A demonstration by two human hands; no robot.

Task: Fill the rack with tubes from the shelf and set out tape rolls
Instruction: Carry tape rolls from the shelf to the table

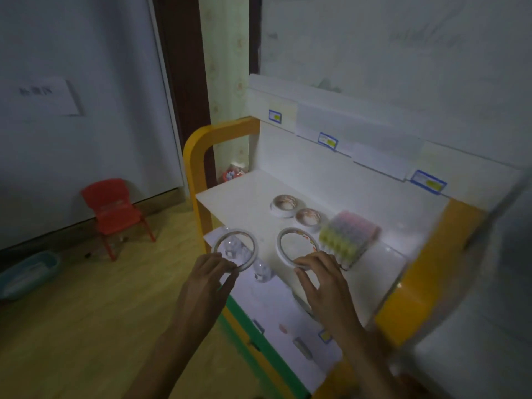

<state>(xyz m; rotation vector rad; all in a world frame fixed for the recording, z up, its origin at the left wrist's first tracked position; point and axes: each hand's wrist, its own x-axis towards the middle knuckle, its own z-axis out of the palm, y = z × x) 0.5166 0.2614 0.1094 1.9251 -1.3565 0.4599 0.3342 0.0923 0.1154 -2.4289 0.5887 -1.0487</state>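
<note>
A person's left hand (207,273) pinches a thin tape roll (234,248) held over the white shelf's (247,197) front edge, while the right hand (322,276) grips a wider roll (298,246) lying on the shelf. Just beside it stands a rack (349,239) packed with coloured-capped tubes; two smaller rolls (284,205) lie behind.

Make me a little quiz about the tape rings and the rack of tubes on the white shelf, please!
1. True or false: each hand holds a thin white tape ring.
2. How many smaller, thicker patterned tape rolls lie behind the rings?
3. Which hand is nearer the clear rack of coloured-capped tubes? A left, B right.

Key:
1. True: left hand grips one ring, right hand the other.
2. Two.
3. B.
</note>
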